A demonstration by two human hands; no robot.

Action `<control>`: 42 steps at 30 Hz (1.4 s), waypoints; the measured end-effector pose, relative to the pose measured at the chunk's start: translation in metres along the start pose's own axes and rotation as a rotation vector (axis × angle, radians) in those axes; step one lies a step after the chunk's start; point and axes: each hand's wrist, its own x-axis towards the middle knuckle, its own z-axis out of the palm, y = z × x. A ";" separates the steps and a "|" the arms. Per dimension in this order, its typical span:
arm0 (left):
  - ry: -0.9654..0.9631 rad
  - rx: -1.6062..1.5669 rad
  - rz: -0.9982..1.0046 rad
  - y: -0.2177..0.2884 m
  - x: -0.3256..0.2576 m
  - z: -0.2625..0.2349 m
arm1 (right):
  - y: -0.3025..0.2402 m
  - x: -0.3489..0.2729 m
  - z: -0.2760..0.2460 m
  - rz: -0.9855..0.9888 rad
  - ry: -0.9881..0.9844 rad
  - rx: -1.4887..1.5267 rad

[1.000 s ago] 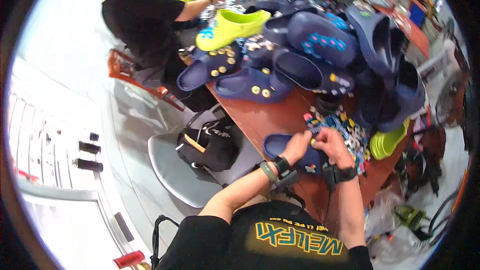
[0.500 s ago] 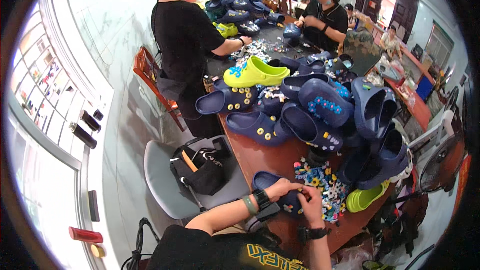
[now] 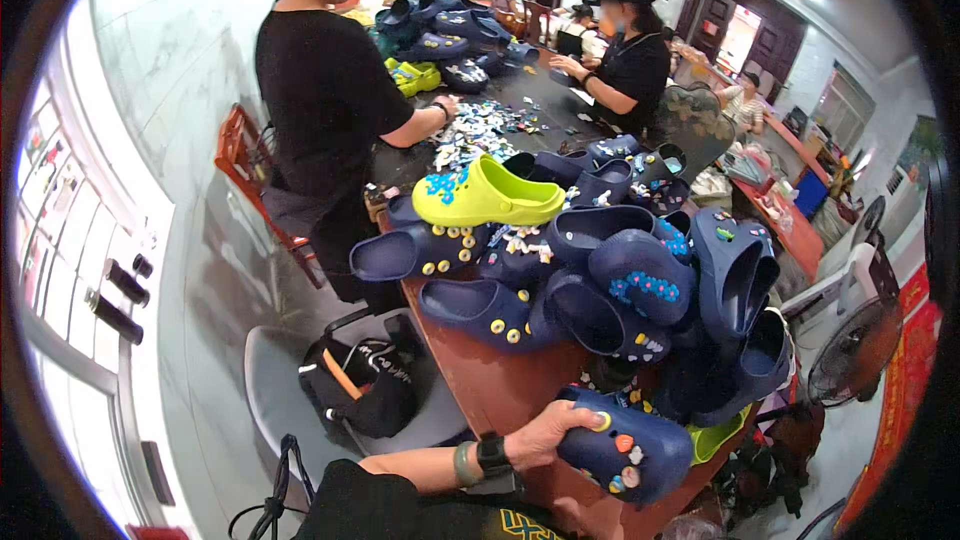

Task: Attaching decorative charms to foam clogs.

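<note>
My left hand grips a navy foam clog by one end, thumb on top, above the near end of the table. Its upper faces me and carries several small charms in yellow, orange, white and pink. My right hand and forearm do not show. Behind the held clog lies a pile of loose shoe charms, mostly covered by it. A lime-green clog pokes out just beyond the held one.
A heap of navy clogs fills the table's middle, with a lime-green clog on top. At left, a grey chair holds a black bag. Two co-workers stand at the table farther off. A fan is at right.
Both hands were together over the clog near the table edge. Now my left hand holds the clog up, tilted toward me, and my right hand has left the view. The whole view has shifted.
</note>
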 end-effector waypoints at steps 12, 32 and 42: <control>-0.479 -0.068 -0.050 0.103 0.011 0.015 | -0.118 0.131 0.034 -0.006 0.277 -0.100; 0.172 1.254 1.218 0.358 0.163 -0.032 | -0.191 0.125 -0.051 0.029 0.076 -0.757; 0.334 1.759 0.765 0.394 0.265 -0.178 | -0.131 0.086 -0.050 0.038 0.090 -0.749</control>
